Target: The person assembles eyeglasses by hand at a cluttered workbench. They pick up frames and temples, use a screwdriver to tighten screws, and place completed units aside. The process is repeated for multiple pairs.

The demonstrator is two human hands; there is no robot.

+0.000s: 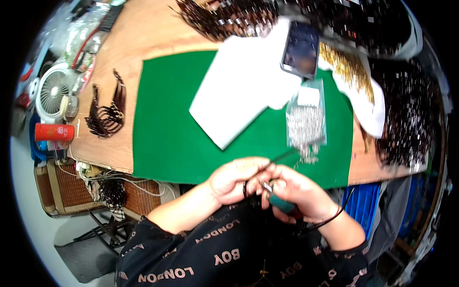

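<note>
In front of my chest, just past the table's near edge, my two hands almost meet. My right hand (300,193) is closed around a small tool with a green and red handle (282,204), which looks like pliers; its metal end points toward my left hand. My left hand (239,179), fingers pinched, holds a thin dark cord-like strip (278,159) that sticks out up and to the right. What lies between the fingertips is too small to make out. Beyond the hands, a clear plastic bag (306,125) of small silvery pieces lies open, with some pieces (308,154) spilled beside it.
A green mat (167,115) covers the table's middle, under a white sheet (234,91) and a phone (301,50). Dark brown strips (106,117) lie left; shiny dark bundles (406,115) and gold strands (351,69) lie right. A white fan (53,92) and red can (53,132) stand far left.
</note>
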